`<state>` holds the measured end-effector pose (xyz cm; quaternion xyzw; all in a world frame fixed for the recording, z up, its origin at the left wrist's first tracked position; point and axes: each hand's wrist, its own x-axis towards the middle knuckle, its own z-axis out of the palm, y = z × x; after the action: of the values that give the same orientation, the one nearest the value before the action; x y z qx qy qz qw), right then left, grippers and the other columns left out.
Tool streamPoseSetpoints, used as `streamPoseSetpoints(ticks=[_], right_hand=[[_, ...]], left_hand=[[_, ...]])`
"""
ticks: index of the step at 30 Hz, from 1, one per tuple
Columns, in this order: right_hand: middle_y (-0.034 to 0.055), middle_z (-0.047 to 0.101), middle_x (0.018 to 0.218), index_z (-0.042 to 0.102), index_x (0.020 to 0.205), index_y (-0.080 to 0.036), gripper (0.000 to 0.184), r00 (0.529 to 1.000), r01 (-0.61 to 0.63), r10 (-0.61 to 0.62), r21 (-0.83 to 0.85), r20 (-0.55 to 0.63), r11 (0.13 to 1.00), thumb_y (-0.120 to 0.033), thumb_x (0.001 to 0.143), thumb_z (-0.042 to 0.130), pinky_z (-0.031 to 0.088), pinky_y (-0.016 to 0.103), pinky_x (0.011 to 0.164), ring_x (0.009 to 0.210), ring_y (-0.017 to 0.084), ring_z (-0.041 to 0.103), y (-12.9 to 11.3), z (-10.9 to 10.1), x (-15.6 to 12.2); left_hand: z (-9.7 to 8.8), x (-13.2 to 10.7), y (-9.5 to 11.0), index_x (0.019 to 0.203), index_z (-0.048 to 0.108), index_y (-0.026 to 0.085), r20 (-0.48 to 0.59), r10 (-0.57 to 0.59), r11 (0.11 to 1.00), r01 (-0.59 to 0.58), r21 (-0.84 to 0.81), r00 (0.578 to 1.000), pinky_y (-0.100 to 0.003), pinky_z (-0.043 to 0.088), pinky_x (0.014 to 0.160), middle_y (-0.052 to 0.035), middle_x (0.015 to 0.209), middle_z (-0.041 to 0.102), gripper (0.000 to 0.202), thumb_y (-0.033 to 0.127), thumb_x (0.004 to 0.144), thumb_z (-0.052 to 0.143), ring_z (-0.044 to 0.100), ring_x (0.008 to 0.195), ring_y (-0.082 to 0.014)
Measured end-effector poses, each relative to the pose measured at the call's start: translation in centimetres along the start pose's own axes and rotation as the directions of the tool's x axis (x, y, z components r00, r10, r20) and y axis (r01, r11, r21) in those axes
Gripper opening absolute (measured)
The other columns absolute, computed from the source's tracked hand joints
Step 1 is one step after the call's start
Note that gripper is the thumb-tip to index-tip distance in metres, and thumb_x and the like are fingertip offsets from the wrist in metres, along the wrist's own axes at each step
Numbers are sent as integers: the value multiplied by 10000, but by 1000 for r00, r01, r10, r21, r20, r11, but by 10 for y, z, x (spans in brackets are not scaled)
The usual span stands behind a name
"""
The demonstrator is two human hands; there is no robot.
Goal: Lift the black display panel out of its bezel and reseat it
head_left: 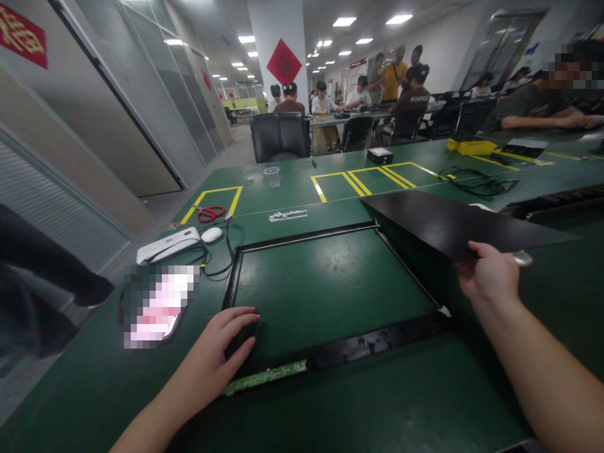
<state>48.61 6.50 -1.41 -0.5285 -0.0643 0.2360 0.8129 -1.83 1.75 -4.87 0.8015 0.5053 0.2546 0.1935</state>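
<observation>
A frame lies flat on the green desk, toward the near edge, and bare desk shows through its opening. A green board runs along the left end of the frame's near side.

The person's left hand is at the frame's near left corner, its fingers loosely curved and the thumb standing apart from them, with nothing gripped between; whether the fingertips press on the frame cannot be told. The right hand pinches the near edge of a black panel, thumb against fingers. The panel is tilted to the right of the frame, its held edge raised above the desk; whether its far left corner touches anything cannot be told.

Toward the desk's left edge lie a phone, its screen blurred out, a white box, a white mouse just beside that, and red scissors near a taped outline. White scraps lie beyond the frame's far side. Nearer the far edge stand a clear cup and a black box; farther right are a black cable and a yellow tray. Another person leans on the desk toward its far right corner.
</observation>
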Motion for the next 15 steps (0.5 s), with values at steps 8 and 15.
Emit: streamPoseSetpoints(ticks=[8,15], right_hand=[[-75,637,855,484,875,-244,326,990,-139,138,-33,-36,990,21,731,608,553,175,602,707,85,662,1,2,1],[-89,622,840,436,884,-264,390,982,-180,180,-2,-50,984,50,736,614,543,173,602,726,90,681,1,0,4]], left_hand=[[3,2,0,1234,811,321,12,50,998,-50,44,999,-512,552,1086,-125,1347,760,351,417,974,595,708,1227,-349],[3,1,0,1238,814,319,36,36,998,-38,54,999,-519,545,1096,-133,1369,751,356,414,961,612,696,1250,-356]])
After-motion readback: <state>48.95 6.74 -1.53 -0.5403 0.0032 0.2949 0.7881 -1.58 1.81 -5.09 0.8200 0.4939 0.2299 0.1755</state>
